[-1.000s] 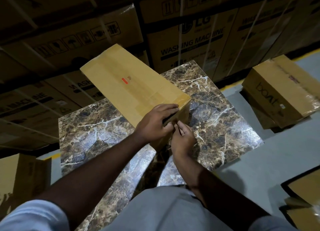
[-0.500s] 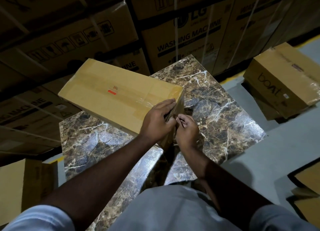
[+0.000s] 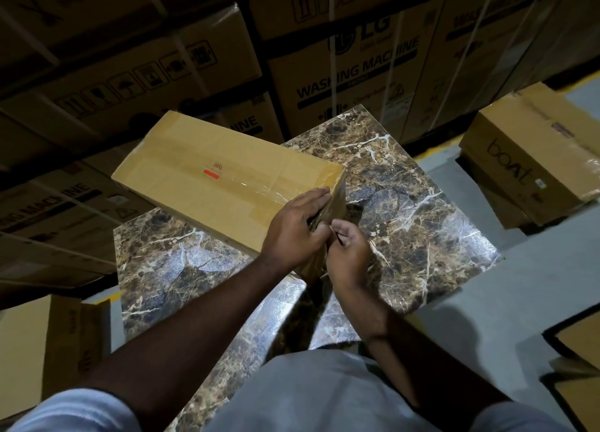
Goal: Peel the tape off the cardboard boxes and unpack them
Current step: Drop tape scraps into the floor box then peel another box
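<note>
**Fingers at the box's near end, box swung further round**

Fingers (image 3: pixel 319 195) of our left hand (image 3: pixel 292 227) lie fairly straight over the near top edge of the long cardboard box (image 3: pixel 224 178), thumb against its end face, steadying it. Our right hand (image 3: pixel 349 253) sits just beside it at the same end, its fingers (image 3: pixel 341 228) curled with thumb and forefinger pinched together at the tape (image 3: pixel 256 185); we cannot tell for sure whether a tape end is caught between them.

Against half a second ago, the box has turned a little more, its far end now toward ten o'clock, its near corner raised at the hands. Both hands keep their places at that end.

The box rests on the marble-patterned table (image 3: pixel 422 211), overhanging its far-left edge.

Counting: one box in hand; one "boat" box (image 3: pixel 532 159) on the floor at three o'clock; one plain carton (image 3: pixel 42 350) at eight o'clock; flattened cardboard (image 3: pixel 578 340) at four o'clock, count unclear. Washing-machine cartons (image 3: pixel 357 68) stand stacked from nine to two o'clock; their number runs past the frame.
</note>
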`<state>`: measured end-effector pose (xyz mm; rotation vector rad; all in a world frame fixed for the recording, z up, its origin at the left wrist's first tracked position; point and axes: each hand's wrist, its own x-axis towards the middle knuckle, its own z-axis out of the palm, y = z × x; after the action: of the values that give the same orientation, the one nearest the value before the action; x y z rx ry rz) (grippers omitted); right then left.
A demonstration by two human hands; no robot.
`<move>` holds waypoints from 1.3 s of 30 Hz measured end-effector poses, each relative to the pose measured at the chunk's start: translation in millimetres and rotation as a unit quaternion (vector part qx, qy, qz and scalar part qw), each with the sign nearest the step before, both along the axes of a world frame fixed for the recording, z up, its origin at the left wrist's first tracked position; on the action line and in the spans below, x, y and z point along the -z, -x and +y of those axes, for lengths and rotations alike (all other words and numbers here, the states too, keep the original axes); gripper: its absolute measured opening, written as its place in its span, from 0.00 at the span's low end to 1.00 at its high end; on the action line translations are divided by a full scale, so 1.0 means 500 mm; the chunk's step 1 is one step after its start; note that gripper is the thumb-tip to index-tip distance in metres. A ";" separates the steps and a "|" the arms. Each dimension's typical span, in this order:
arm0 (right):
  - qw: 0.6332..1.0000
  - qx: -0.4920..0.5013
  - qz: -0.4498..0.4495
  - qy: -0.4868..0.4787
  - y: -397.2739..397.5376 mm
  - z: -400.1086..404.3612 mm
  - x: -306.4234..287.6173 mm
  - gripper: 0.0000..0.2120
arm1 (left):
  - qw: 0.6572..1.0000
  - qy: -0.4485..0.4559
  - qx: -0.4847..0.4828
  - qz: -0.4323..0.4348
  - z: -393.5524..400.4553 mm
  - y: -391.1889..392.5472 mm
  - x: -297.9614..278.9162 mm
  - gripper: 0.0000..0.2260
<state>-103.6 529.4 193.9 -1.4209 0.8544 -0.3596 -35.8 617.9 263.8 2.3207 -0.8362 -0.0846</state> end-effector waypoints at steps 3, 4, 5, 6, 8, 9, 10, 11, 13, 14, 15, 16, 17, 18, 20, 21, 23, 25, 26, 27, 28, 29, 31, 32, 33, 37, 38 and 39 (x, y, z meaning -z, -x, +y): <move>1.000 0.003 -0.005 0.025 -0.002 0.003 -0.006 0.16 | 1.000 0.008 0.000 0.000 0.001 0.001 0.002 0.25; 0.999 0.001 -0.008 0.048 -0.002 0.005 -0.005 0.14 | 1.000 0.010 0.001 0.000 0.001 0.002 0.002 0.25; 0.998 -0.001 -0.006 0.068 0.000 0.007 -0.008 0.12 | 1.000 0.012 0.001 -0.001 0.001 0.002 0.002 0.25; 0.997 0.000 -0.007 0.081 0.001 0.009 -0.007 0.11 | 1.000 0.013 0.001 -0.002 0.001 0.003 0.003 0.25; 0.997 0.007 -0.012 0.081 0.001 0.006 -0.008 0.10 | 1.000 0.014 0.001 -0.003 0.000 0.003 0.002 0.24; 0.998 0.008 -0.008 0.069 -0.001 0.001 -0.011 0.09 | 1.000 0.014 0.001 -0.004 0.000 0.003 0.002 0.24; 0.999 0.009 0.000 0.046 -0.005 -0.006 -0.013 0.09 | 1.000 0.014 0.001 -0.005 -0.001 0.002 0.001 0.24; 0.999 0.005 0.021 0.030 -0.010 -0.016 -0.019 0.09 | 1.000 0.014 0.002 -0.006 0.000 0.002 0.001 0.24; 0.997 -0.020 0.060 0.039 -0.016 -0.041 -0.027 0.09 | 1.000 0.015 0.001 -0.003 0.001 0.003 0.002 0.25; 0.995 -0.040 0.070 0.050 -0.017 -0.052 -0.032 0.10 | 1.000 0.016 0.000 -0.002 0.002 0.002 0.004 0.25; 0.993 -0.062 0.079 0.056 -0.018 -0.065 -0.038 0.11 | 1.000 0.017 0.000 -0.001 0.003 0.002 0.005 0.25; 0.991 -0.087 0.089 0.058 -0.021 -0.078 -0.042 0.11 | 1.000 0.018 0.000 0.000 0.003 0.002 0.007 0.25; 0.986 -0.115 0.103 0.060 -0.025 -0.089 -0.046 0.11 | 1.000 0.020 -0.001 0.002 0.004 0.002 0.007 0.25; 0.981 -0.140 0.118 0.062 -0.030 -0.099 -0.052 0.11 | 1.000 0.021 -0.001 0.003 0.004 0.001 0.007 0.25; 0.975 -0.163 0.137 0.059 -0.042 -0.113 -0.060 0.10 | 1.000 0.023 -0.001 0.003 0.005 0.001 0.007 0.25; 0.973 -0.171 0.144 0.056 -0.048 -0.119 -0.063 0.07 | 1.000 0.022 -0.001 0.002 0.004 0.001 0.007 0.25; 0.970 -0.188 0.150 0.047 -0.057 -0.124 -0.072 0.02 | 1.000 0.022 -0.001 0.003 0.002 0.002 0.007 0.25; 0.967 -0.197 0.153 0.052 -0.065 -0.126 -0.076 0.02 | 1.000 0.022 0.000 0.003 0.002 0.001 0.008 0.25; 0.964 -0.205 0.154 0.066 -0.066 -0.128 -0.076 0.04 | 1.000 0.020 0.001 0.002 0.003 0.000 0.009 0.25; 0.961 -0.214 0.155 0.081 -0.066 -0.129 -0.080 0.05 | 1.000 0.018 0.003 0.002 0.003 -0.001 0.010 0.25; 0.958 -0.222 0.157 0.094 -0.065 -0.130 -0.082 0.06 | 1.000 0.018 0.005 0.002 0.003 0.000 0.009 0.25; 0.954 -0.230 0.159 0.106 -0.063 -0.131 -0.083 0.07 | 1.000 0.018 0.005 0.002 0.003 0.000 0.008 0.25; 0.950 -0.239 0.158 0.121 -0.060 -0.131 -0.083 0.08 | 1.000 0.020 0.007 0.003 0.004 0.000 0.006 0.25; 0.951 -0.241 0.154 0.120 -0.058 -0.132 -0.082 0.08 | 1.000 0.020 0.008 0.004 0.004 0.000 0.006 0.25; 0.953 -0.241 0.148 0.111 -0.058 -0.133 -0.080 0.08 | 1.000 0.020 0.007 0.006 0.004 0.001 0.006 0.24; 0.958 -0.243 0.134 0.078 -0.053 -0.135 -0.076 0.07 | 1.000 0.017 0.005 0.007 0.005 0.001 0.007 0.24; 0.958 -0.243 0.131 0.073 -0.051 -0.135 -0.076 0.07 | 1.000 0.017 0.004 0.007 0.004 0.002 0.005 0.24; 0.959 -0.243 0.128 0.068 -0.050 -0.134 -0.075 0.06 | 1.000 0.017 0.003 0.006 0.004 0.004 0.004 0.24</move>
<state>-78.6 462.2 231.6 -1.7742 0.6620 0.1468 -37.6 620.0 261.9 2.2849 -0.8313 -0.0867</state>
